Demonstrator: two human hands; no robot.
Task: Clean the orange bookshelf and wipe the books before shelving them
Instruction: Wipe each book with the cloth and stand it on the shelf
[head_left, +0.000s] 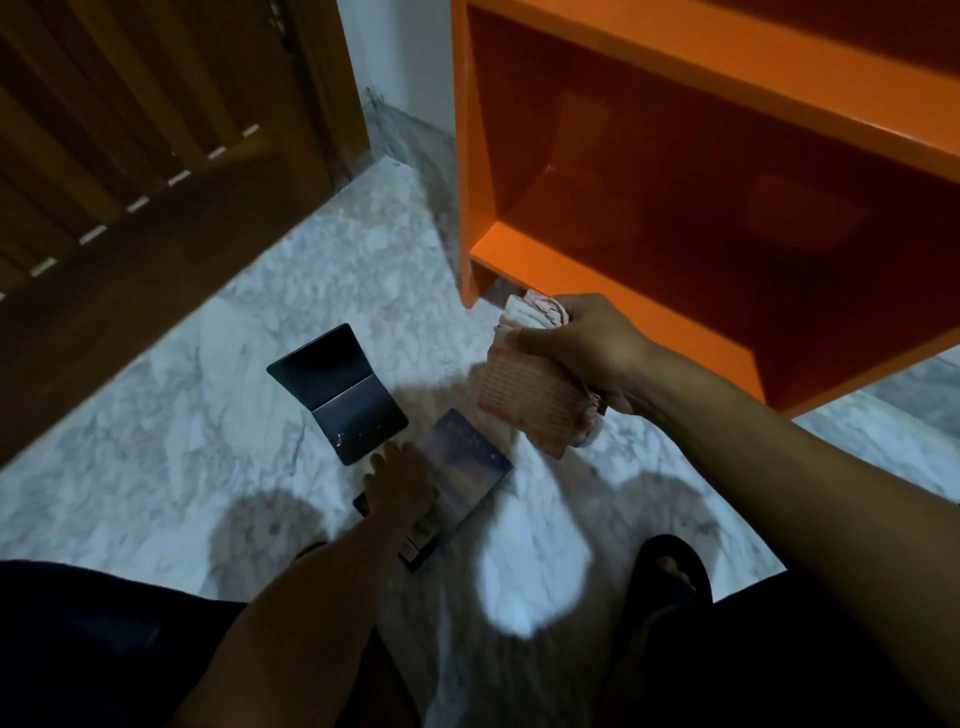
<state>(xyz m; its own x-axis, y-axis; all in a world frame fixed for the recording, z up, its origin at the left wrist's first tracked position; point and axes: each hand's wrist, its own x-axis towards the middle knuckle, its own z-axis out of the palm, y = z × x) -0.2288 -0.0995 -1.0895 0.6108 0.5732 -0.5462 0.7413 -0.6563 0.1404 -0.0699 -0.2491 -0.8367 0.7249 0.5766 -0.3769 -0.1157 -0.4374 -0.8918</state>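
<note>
Overhead, looking down: the marble floor (156, 415) fills the lower and middle field, pale with grey veining, and carries the shadows of my arms. At upper left stands a brown slatted wooden door (130, 130), its lower edge meeting the floor. At upper right stands the orange bookshelf (597, 270); the compartment facing me holds no books, and its bottom board sits just above the floor on a short side panel.

On the floor, between the door and the shelf, lie two books. The open dark book (337, 392) rests with its covers spread, pages down, apart from the shelf. Just beside it, nearer to me, lies the closed blue book (467, 473), flat, cover upward, one corner pointing toward the shelf.

My left hand (397, 486) lies on the left edge of the blue book, fingers spread and pressed flat on it rather than curled around it; I cannot tell whether the thumb grips the edge. My right hand (576, 348) is closed in a fist around a bunched pink-and-white cloth (524, 400), which hangs below the fist in front of the shelf's lower front edge, clear of the floor.

At lower right, my foot in a dark sandal (670, 571) stands on the marble.
</note>
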